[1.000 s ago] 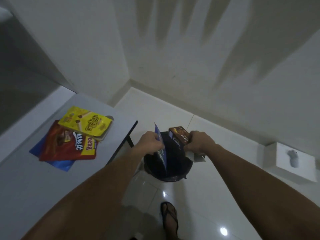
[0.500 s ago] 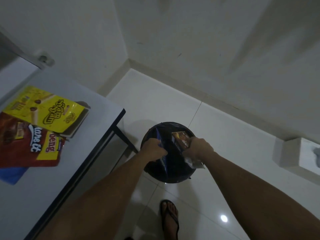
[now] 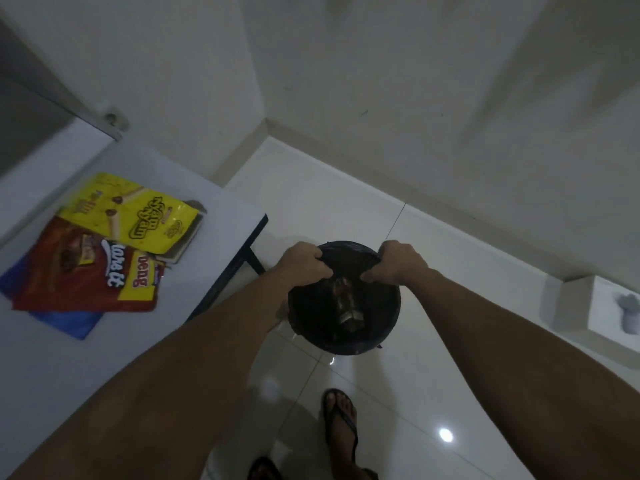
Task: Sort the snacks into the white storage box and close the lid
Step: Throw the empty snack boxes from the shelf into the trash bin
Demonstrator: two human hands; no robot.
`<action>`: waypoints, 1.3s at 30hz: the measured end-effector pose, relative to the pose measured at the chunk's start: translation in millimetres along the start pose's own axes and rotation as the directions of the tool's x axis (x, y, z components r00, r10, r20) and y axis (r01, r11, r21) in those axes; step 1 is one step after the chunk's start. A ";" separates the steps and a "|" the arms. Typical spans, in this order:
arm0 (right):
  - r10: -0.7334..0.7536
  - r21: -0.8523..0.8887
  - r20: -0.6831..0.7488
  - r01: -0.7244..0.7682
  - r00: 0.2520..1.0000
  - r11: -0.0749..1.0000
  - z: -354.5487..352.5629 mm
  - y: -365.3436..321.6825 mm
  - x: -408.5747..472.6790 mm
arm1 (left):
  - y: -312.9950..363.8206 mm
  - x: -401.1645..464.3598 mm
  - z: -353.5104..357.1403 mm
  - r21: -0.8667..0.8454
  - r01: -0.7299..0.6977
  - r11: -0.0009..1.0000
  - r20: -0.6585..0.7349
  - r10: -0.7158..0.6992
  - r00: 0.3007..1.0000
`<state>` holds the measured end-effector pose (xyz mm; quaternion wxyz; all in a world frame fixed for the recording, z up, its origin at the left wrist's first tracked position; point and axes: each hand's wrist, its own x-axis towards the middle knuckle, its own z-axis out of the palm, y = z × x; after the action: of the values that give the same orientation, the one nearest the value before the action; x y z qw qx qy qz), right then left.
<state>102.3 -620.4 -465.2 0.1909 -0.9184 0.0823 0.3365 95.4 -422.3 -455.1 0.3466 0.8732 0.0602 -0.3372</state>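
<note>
A round black bin (image 3: 346,337) lined with a black bag stands on the floor beside the table. My left hand (image 3: 304,265) grips the bag's edge at the bin's far left rim. On the far right rim my right hand (image 3: 398,263) grips the same edge. A brown snack box (image 3: 348,306) lies inside the bin, dimly seen. On the white table (image 3: 69,358) lie a yellow snack pouch (image 3: 135,213), a red snack pouch (image 3: 86,275) and a blue packet (image 3: 65,322) under them.
A white box (image 3: 602,306) with a grey shape on top sits on the floor at the right. My sandalled foot (image 3: 341,420) stands just in front of the bin. Walls close off the corner behind the bin.
The blue packet and the brown box have left my hands; the box now lies in the bin. Both hands have shifted to the far rim and taken hold of the bag's edge.
</note>
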 end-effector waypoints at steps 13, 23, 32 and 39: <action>-0.330 -0.080 -0.016 0.328 0.944 0.941 -116.9 -180.6 -130.4 | 41.1 -154.7 -170.7 -0.097 -0.039 0.995 -0.252 0.014 0.968; -0.557 -0.267 0.007 0.539 0.830 0.799 -63.0 -300.6 -156.2 | -79.1 -234.7 -229.1 -0.095 0.184 0.978 -0.431 -0.207 0.878; -0.598 -0.404 0.006 0.549 0.802 0.732 2.1 -330.8 -119.9 | -156.0 -228.5 -206.3 -0.520 0.244 0.819 -0.433 -0.498 0.751; -0.600 -0.406 -0.047 0.533 0.799 0.742 29.9 -327.4 -98.1 | -196.7 -189.7 -192.2 -0.869 0.160 0.469 -0.321 -0.778 0.541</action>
<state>101.8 -306.9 -325.8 0.0981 -0.9442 -0.2507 0.1899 -11.3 -125.6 -344.3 0.5068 0.6372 0.5804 -0.0167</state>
